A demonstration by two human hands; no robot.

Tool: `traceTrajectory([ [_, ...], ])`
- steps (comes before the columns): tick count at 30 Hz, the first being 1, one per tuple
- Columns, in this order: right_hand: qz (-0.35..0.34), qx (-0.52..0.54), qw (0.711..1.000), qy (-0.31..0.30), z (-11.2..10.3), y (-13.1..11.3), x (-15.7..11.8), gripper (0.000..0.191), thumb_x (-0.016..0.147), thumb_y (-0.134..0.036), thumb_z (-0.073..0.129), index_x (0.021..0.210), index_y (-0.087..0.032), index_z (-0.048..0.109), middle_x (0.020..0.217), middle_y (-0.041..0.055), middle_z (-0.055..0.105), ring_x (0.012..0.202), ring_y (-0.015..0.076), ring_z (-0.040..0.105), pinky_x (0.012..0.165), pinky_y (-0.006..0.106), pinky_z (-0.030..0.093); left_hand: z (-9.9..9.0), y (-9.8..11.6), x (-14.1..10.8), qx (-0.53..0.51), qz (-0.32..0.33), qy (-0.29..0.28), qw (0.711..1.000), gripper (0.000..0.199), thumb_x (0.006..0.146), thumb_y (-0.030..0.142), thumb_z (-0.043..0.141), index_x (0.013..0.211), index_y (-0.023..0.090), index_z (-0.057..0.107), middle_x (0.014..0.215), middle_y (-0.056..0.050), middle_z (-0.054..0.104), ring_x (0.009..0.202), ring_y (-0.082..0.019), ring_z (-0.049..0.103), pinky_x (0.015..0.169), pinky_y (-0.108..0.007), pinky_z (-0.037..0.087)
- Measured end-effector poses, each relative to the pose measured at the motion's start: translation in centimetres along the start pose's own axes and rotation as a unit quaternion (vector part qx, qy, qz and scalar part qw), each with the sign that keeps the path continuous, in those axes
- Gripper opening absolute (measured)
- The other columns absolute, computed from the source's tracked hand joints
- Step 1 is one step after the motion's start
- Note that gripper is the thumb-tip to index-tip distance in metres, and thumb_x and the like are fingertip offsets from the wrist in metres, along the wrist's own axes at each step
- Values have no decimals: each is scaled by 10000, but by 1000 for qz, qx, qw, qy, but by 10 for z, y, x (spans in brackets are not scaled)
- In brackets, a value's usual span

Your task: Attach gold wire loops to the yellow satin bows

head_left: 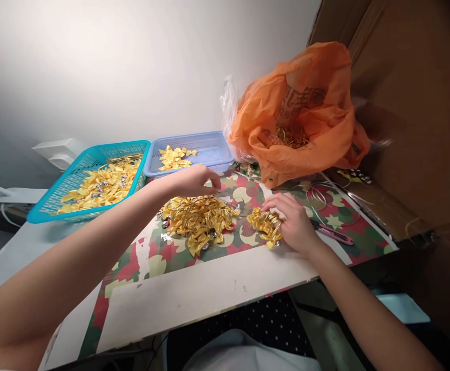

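Note:
My left hand [201, 180] is over the far side of a pile of yellow ribbon bows with gold ties [199, 221]. Its fingers are curled together, and whatever they pinch is too small to make out. To the right, my right hand [292, 221] is closed on a small bunch of yellow bows [266, 225], whose gold ties show near the fingertips. A silver bell hangs at the bunch's lower edge. Both the pile and the bunch are on a patterned sheet [335, 206].
A teal basket [45, 208] of bows and bells stands at the left, beside a blue basket [209, 167] with several bows. An orange bag [305, 159] holds gold ties at the back right. Pink-handled scissors [336, 236] lie right of my right hand.

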State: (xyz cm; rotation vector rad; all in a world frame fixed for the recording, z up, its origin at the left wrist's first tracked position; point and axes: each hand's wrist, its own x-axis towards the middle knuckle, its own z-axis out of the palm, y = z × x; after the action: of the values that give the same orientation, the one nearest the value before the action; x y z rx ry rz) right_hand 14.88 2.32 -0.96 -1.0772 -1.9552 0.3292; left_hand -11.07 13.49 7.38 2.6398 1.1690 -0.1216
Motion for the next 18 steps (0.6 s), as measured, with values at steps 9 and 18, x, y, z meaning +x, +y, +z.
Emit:
traceTrajectory([
  [9,-90,-68,992,-61,0,40,35,299,684,28,479,820,-226,560,827,15,659,824,209,562,767,349,386,-2,17,-66,54,-5,313,948,199,877,335,519,799,238,674,797,-32,707,762,-198,606,784,-358,458],
  [18,-137,-92,981,-104,16,46,60,296,739,12,471,890,-223,569,898,33,683,881,214,584,786,349,398,61,8,-141,46,-91,518,849,85,816,187,660,797,256,615,769,12,684,714,-197,636,694,-369,494],
])
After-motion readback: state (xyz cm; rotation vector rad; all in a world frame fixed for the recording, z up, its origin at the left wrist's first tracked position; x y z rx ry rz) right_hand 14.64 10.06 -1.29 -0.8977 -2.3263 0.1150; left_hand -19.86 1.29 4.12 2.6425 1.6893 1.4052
